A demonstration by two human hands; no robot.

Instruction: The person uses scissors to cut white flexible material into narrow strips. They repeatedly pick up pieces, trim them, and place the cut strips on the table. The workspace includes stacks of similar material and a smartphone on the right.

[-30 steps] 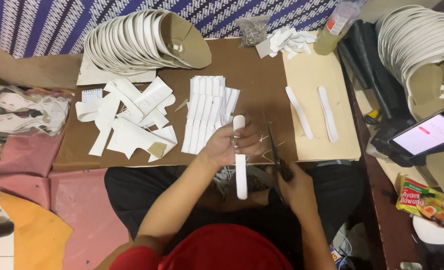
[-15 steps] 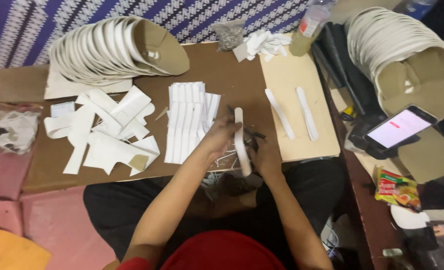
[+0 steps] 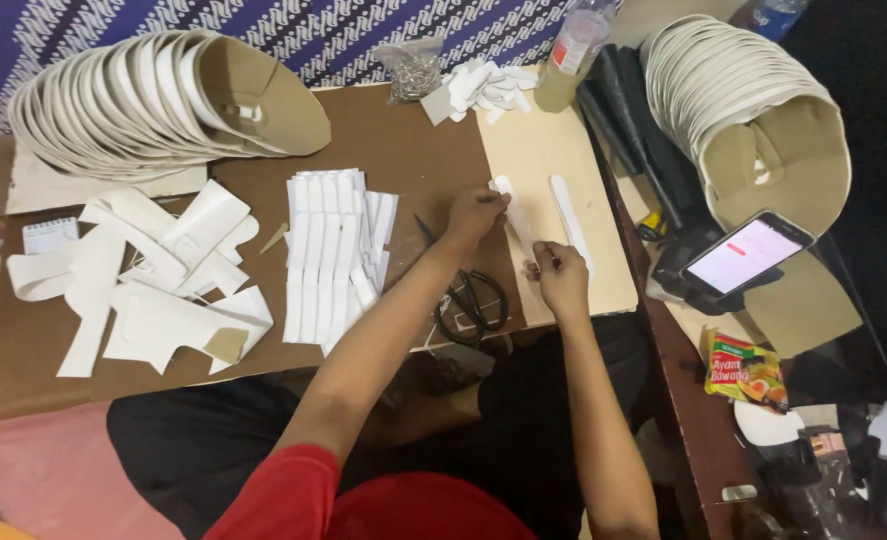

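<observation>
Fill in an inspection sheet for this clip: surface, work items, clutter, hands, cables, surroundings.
Surface: brown cardboard sheet with a pale tan board at its right end.
Work items: long white rounded strip flat on the tan board, a second white strip beside it, apart.
Clutter: row of white cut strips, loose white offcuts, black scissors, clear bag of small metal bits, plastic bottle.
Hands: left hand fingers on the strip's upper end; right hand pinching its lower end.
Cables: nothing seen.
Surroundings: two nested stacks of white cap brims, lit smartphone, snack packet, blue patterned cloth.
</observation>
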